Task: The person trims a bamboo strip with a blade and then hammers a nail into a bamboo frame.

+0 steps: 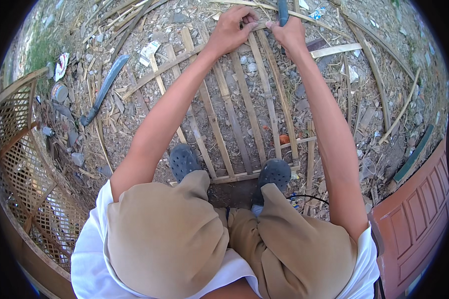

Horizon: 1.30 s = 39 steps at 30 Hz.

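Note:
On the ground in front of me lies a frame of thin wooden slats (246, 99), fanned out side by side. A wooden crosspiece (234, 178) runs under their near ends, close to my dark clogs (184, 160). Another strip (147, 77) slants across the far part of the slats on the left. At the far end, my left hand (234, 31) is closed in a pinch above the slats; whatever is between its fingertips is too small to name. Close beside it, my right hand (290, 37) grips a blue-grey handle (283, 11), its thumb near the left fingertips. The rest of that tool is hidden.
A lattice panel (45, 189) stands at the left, and a red-brown panelled board (414, 219) at the right. A bent blue-grey pipe (107, 87) and a tin can (60, 92) lie among rubble. Loose wooden strips (374, 74) and a green bar (415, 152) are to the right.

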Each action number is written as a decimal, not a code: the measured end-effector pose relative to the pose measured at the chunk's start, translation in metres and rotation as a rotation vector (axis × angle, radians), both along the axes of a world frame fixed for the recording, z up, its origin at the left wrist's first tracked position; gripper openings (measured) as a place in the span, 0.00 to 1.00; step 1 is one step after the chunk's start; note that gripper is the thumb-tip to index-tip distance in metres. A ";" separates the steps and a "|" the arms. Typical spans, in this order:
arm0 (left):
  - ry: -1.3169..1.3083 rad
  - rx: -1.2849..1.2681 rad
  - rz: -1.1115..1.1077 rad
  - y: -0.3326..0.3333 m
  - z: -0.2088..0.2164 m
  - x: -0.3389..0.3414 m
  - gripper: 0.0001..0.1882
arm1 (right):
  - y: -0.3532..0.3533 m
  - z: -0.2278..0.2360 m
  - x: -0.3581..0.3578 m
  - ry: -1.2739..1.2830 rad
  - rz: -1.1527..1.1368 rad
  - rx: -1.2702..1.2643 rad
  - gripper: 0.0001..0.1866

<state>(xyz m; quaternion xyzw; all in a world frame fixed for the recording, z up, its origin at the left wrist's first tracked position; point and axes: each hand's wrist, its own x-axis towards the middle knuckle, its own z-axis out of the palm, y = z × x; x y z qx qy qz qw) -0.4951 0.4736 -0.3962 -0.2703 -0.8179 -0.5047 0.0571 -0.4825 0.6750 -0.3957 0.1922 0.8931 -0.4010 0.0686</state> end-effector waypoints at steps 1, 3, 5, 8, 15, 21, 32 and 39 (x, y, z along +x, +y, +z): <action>0.025 -0.010 0.004 -0.001 -0.001 0.000 0.09 | 0.001 -0.001 0.000 -0.013 0.000 -0.027 0.22; 0.077 -0.017 0.066 -0.002 -0.003 0.000 0.09 | 0.004 -0.004 -0.001 -0.014 0.000 -0.156 0.21; 0.066 0.004 0.118 0.001 -0.002 0.000 0.09 | 0.013 -0.009 -0.003 0.007 -0.013 -0.348 0.18; -0.014 0.054 0.213 -0.001 -0.002 0.003 0.08 | 0.009 -0.011 -0.003 0.043 -0.026 -0.326 0.15; -0.026 0.117 0.298 0.001 0.005 0.000 0.05 | 0.008 -0.001 -0.006 0.044 -0.029 -0.413 0.15; -0.161 0.112 0.183 -0.001 0.000 0.000 0.06 | 0.015 -0.010 -0.008 0.017 -0.030 -0.560 0.14; -0.093 0.069 0.017 -0.004 0.006 -0.002 0.07 | 0.008 -0.007 -0.011 0.066 0.003 -0.317 0.16; -0.231 0.094 0.072 -0.006 0.003 -0.003 0.12 | 0.009 -0.007 -0.012 -0.004 0.045 -0.117 0.20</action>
